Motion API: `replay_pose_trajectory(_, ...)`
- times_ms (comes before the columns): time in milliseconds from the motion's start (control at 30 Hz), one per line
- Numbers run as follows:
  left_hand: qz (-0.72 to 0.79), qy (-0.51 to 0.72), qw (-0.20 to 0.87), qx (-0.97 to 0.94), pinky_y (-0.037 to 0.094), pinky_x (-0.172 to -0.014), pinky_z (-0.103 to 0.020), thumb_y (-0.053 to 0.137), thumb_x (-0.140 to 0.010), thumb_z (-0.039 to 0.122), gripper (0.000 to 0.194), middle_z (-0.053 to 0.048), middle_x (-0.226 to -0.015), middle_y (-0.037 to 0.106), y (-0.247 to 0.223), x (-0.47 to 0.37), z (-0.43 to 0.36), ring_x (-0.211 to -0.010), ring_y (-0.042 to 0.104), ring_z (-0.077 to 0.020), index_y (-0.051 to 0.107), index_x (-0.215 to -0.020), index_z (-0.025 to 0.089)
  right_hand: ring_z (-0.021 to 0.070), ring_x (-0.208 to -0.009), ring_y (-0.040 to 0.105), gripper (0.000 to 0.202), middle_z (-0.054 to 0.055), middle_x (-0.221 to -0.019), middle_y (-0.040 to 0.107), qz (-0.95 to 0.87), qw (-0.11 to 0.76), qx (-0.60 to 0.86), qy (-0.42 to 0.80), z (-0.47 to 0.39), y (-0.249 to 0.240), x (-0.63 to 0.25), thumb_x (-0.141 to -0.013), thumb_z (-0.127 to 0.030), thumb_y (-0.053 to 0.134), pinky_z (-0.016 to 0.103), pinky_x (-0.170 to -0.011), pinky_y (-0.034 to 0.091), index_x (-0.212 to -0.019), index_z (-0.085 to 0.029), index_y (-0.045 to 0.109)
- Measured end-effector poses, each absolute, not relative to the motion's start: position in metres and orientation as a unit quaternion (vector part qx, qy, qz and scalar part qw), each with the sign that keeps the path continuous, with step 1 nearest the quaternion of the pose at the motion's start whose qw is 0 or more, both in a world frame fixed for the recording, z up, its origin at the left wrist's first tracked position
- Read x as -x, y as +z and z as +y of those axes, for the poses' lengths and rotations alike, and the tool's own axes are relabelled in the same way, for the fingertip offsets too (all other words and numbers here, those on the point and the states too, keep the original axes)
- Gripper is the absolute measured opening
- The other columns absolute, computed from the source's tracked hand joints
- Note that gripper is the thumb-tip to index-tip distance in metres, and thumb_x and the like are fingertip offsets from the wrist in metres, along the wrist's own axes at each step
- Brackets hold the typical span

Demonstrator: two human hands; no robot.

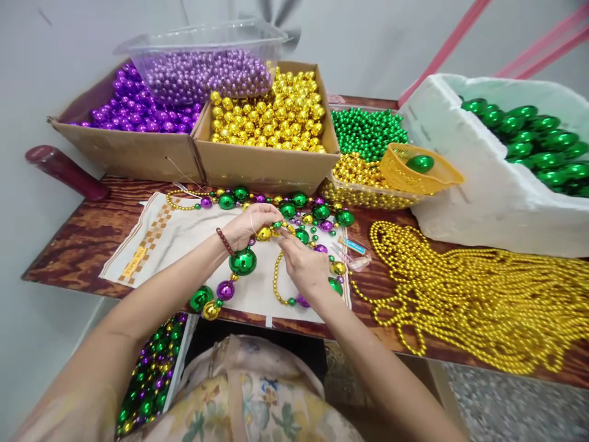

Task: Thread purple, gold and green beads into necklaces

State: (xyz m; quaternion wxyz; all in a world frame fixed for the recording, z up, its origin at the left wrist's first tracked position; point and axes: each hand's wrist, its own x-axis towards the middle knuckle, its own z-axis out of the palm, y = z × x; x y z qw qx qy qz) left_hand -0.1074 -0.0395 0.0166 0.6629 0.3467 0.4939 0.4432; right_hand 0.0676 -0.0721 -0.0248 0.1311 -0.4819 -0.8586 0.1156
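Observation:
My left hand (256, 222) and my right hand (304, 265) meet over a white cloth (175, 245) on the table. Between their pinched fingers runs a string of small gold and green beads, part of a bead necklace (242, 262) with big green, purple and gold balls. One length of it hangs below my left hand toward the table's front edge. More of the strand curves along the back of the cloth and around my right hand. A thin white thread passes by my left fingers. Exactly where the fingertips grip is partly hidden.
Cardboard boxes of purple balls (133, 104) and gold balls (267, 123) stand behind, a clear tub (202, 46) on top. Gold bead strands (460, 294) cover the right side. A foam box (460, 184), yellow basket (400, 175), thread snips (343, 252) and maroon bottle (67, 172) surround the cloth.

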Motion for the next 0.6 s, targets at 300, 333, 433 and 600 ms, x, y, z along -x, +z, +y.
replay_pose_trajectory(300,0.471,0.350,0.746,-0.314,0.050,-0.052,-0.022,0.079,-0.073,0.016,0.013,-0.007,-0.080,0.070,0.006,0.111,-0.048,-0.065,0.065,-0.0122,0.071,-0.081,0.010,0.0223,-0.092,0.068,0.043,0.010,-0.139,0.063,-0.874,0.082,0.476,0.041,-0.066,-0.047,-0.070,-0.104,-0.016,0.028,0.033,-0.054,0.033,-0.119,-0.020,0.068)
replay_pose_trajectory(333,0.480,0.360,0.733,-0.320,0.050,-0.052,-0.021,0.079,-0.073,0.016,0.011,-0.007,-0.078,0.070,0.004,0.111,-0.049,-0.063,0.064,-0.0113,0.071,-0.079,0.010,0.0225,-0.093,0.068,0.043,0.011,-0.137,0.064,-0.877,0.071,0.474,0.046,-0.066,-0.049,-0.069,-0.104,-0.015,0.028,0.032,-0.054,0.033,-0.119,-0.019,0.068)
replay_pose_trajectory(433,0.510,0.400,0.685,-0.333,0.044,-0.051,-0.018,0.079,-0.071,0.015,0.010,-0.004,-0.071,0.069,-0.002,0.106,-0.052,-0.057,0.059,-0.0076,0.070,-0.072,0.011,0.0232,-0.093,0.068,0.041,0.012,-0.130,0.068,-0.880,0.045,0.468,0.065,-0.066,-0.053,-0.064,-0.101,-0.012,0.032,0.032,-0.051,0.032,-0.113,-0.019,0.070)
replay_pose_trajectory(600,0.527,0.460,0.625,-0.347,0.039,-0.052,-0.019,0.080,-0.068,0.020,0.015,-0.003,-0.070,0.067,-0.011,0.105,-0.055,-0.057,0.054,-0.0071,0.067,-0.068,0.012,0.0229,-0.083,0.072,0.026,0.010,-0.142,0.060,-0.881,0.011,0.443,0.167,-0.078,-0.058,-0.069,-0.096,-0.016,0.048,0.029,-0.053,0.039,-0.096,-0.020,0.074)
